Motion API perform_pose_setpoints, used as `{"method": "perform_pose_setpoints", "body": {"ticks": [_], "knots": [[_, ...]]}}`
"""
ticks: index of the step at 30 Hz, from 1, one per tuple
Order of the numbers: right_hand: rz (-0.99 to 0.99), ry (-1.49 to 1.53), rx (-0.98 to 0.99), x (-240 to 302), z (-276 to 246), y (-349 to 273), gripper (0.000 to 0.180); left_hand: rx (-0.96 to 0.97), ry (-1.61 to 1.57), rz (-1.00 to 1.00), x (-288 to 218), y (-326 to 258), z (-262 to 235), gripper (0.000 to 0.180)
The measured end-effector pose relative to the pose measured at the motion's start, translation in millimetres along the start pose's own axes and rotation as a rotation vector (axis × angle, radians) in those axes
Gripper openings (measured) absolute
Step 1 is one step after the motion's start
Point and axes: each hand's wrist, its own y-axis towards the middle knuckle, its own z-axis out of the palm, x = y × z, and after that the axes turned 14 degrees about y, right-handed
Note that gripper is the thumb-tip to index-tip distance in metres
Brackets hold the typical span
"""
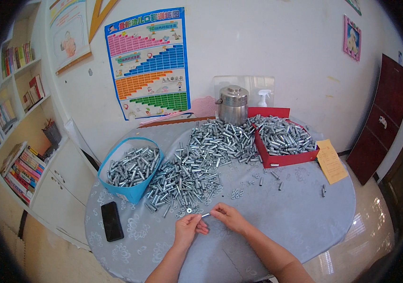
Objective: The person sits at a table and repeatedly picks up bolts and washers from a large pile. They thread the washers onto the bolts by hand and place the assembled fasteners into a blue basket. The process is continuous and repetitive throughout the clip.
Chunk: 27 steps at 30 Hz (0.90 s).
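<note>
While held over the desk [300, 203], looks to be a small metal fastener [205, 215], caught end to end in closed pinches of left hand [188, 229] and right hand [230, 218]; lies crosswise, slanting slightly up rightward in view, equally near both.

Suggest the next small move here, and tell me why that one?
Perhaps gently twist the metal piece: the left grip and right grip appear to pinch it from opposite ends, nearer the person than the pile, so there seems room to turn it.
</note>
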Motion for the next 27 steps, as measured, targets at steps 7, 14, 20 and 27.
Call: {"method": "perform_pose_setpoints", "body": {"ticks": [7,14,20,27], "knots": [[-0.15,0.067,0.072,9,0,-1,0.017,0.015,-0.075,-0.176,4,2,-9,0.026],[-0.252,0.12,0.111,14,3,-1,0.012,0.071,-0.133,-0.309,9,5,-17,0.031],[0.029,-0.143,0.111,9,-6,-3,0.025,0.055,-0.026,-0.214,1,-1,-6,0.034],[-0.134,0.04,-0.076,14,7,-3,0.036,-0.011,-0.063,-0.18,1,2,-8,0.033]]}}
